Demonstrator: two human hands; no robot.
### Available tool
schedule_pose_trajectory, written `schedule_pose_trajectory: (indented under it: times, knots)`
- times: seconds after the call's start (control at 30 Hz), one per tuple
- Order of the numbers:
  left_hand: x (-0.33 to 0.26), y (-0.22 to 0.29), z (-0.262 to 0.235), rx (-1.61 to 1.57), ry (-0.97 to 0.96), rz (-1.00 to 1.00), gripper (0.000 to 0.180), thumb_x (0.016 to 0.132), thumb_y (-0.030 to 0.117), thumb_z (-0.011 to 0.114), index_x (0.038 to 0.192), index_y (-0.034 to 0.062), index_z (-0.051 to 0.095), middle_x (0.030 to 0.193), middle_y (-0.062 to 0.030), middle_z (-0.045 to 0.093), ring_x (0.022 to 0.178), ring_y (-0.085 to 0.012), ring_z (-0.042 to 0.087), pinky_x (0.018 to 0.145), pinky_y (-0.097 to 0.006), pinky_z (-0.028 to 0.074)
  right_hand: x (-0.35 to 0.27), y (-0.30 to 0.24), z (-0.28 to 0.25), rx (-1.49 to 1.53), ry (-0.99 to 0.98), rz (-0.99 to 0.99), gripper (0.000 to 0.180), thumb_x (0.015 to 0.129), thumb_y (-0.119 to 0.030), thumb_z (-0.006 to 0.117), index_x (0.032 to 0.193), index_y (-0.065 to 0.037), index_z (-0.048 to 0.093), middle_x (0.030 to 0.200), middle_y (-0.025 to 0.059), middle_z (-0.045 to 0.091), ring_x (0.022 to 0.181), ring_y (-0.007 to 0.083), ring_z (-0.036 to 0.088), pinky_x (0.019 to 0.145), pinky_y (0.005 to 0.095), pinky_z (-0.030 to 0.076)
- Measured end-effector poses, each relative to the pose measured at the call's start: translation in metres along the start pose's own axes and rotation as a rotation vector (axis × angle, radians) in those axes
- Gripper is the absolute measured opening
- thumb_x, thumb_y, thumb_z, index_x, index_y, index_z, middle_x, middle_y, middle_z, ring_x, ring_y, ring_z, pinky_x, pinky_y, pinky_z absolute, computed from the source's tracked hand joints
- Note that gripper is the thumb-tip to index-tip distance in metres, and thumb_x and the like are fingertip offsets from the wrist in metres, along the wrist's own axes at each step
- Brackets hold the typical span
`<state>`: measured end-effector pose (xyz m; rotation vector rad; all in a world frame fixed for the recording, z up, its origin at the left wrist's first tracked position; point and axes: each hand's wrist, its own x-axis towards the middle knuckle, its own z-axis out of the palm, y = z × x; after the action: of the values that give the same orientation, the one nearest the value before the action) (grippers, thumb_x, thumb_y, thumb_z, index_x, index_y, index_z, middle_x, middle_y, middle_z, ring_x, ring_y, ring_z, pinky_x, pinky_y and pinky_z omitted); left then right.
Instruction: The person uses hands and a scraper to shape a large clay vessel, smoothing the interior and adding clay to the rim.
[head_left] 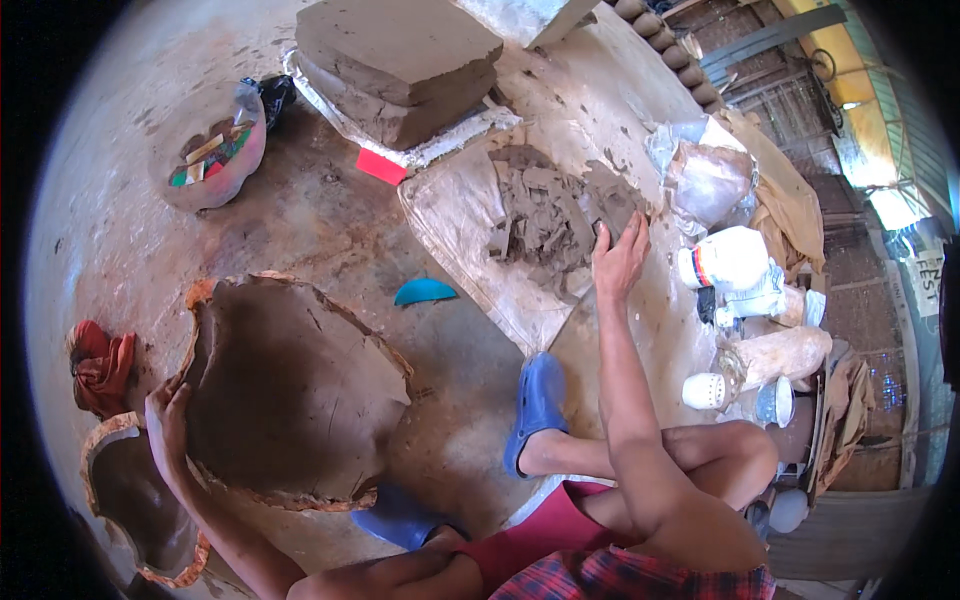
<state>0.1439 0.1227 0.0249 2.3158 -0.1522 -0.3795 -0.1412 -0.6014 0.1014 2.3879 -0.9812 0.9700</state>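
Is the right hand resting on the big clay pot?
No, the right hand reaches into the pile of clay pieces; the left hand is on the pot.

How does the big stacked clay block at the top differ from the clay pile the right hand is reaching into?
The large grey-brown stacked clay block is smooth-faced and whole, two thick slabs one on the other; the broken grey clay pile is loose, flat, jagged pieces. The block is untouched; the right hand rests on the pile's edge. The left hand touches neither, holding a brown clay-lined shell. Both lie on pale plastic sheeting.
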Motion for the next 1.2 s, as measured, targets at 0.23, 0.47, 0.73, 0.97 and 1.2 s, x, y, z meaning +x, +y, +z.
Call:
schedule_pose_trajectory:
  times: [0.23, 0.47, 0.73, 0.97, 1.2]
  knots:
    - [-0.011, 0.018, -0.001, -0.076, -0.006, -0.115, 0.052, 0.093, 0.019, 0.067, 0.134, -0.012, 0.067, 0.115, -0.0178, 0.078, 0.104, -0.0196, 0.069, 0.098, -0.033, 0.05, 0.02, 0.018, 0.009, -0.109, -0.079, -0.058, 0.044, 0.094, -0.03, 0.079, 0.124, -0.001, 0.063, 0.113, 0.0166, 0.058, 0.11, 0.0391, 0.066, 0.085, 0.0488, 0.059]
    - [-0.013, 0.025, -0.003, -0.053, 0.021, -0.144, 0.042, 0.092, 0.019, 0.067, 0.122, -0.0095, 0.074, 0.081, -0.005, 0.069, 0.078, -0.0138, 0.062, 0.075, -0.034, 0.05, 0.038, -0.008, -0.015, -0.221, -0.454, 0.165, 0.045, 0.1, -0.041, 0.069, 0.117, 0.0, 0.069, 0.107, 0.023, 0.072, 0.1, 0.0444, 0.074, 0.084, 0.0535, 0.061]
    - [-0.007, 0.012, 0.008, -0.063, 0.109, -0.14, 0.05, 0.096, 0.029, 0.071, 0.138, 0.0008, 0.069, 0.085, -0.0063, 0.073, 0.078, -0.0138, 0.065, 0.074, -0.034, 0.051, 0.089, 0.003, -0.047, 0.005, -1.108, 0.388, 0.066, 0.098, -0.057, 0.064, 0.127, 0.002, 0.073, 0.117, 0.0325, 0.074, 0.117, 0.0464, 0.07, 0.1, 0.0548, 0.054]
    - [-0.038, 0.043, 0.001, -0.343, 0.526, -0.146, 0.068, 0.104, 0.042, 0.071, 0.161, 0.0129, 0.049, 0.137, -0.0166, 0.071, 0.117, -0.0221, 0.07, 0.101, -0.035, 0.053, 0.059, -0.026, -0.086, 0.013, -0.302, 0.328, 0.055, 0.099, -0.054, 0.065, 0.104, 0.0, 0.074, 0.1, 0.0318, 0.074, 0.1, 0.0505, 0.071, 0.09, 0.0574, 0.054]
    - [-0.071, 0.088, 0.01, -0.363, 0.874, 0.037, 0.052, 0.106, 0.022, 0.07, 0.153, 0.003, 0.057, 0.152, -0.0111, 0.062, 0.135, -0.0244, 0.06, 0.116, -0.037, 0.045, 0.087, 0.009, -0.056, 0.258, 0.245, 0.416, 0.047, 0.102, -0.044, 0.069, 0.089, 0.0, 0.066, 0.082, 0.0263, 0.071, 0.082, 0.0489, 0.069, 0.075, 0.055, 0.051]
